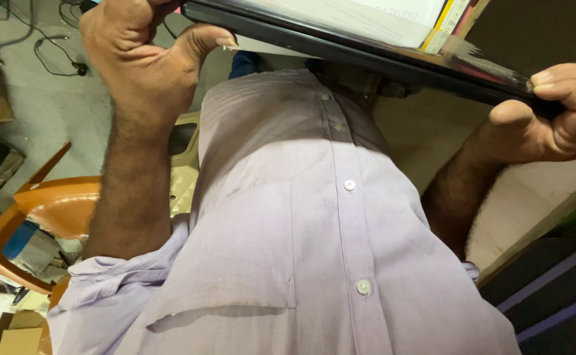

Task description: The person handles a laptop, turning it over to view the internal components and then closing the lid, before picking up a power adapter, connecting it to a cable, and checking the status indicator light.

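Head view: a flat black tray-like board is held at the far side, above a lilac buttoned shirt. White papers and thin coloured folders are stacked flat in it. The left hand is closed around its left end, thumb pressed to the underside. The right hand is clamped on the right edge, fingers over the rim. An orange plastic chair with smooth curved arms is seen at the left, on a grey floor.
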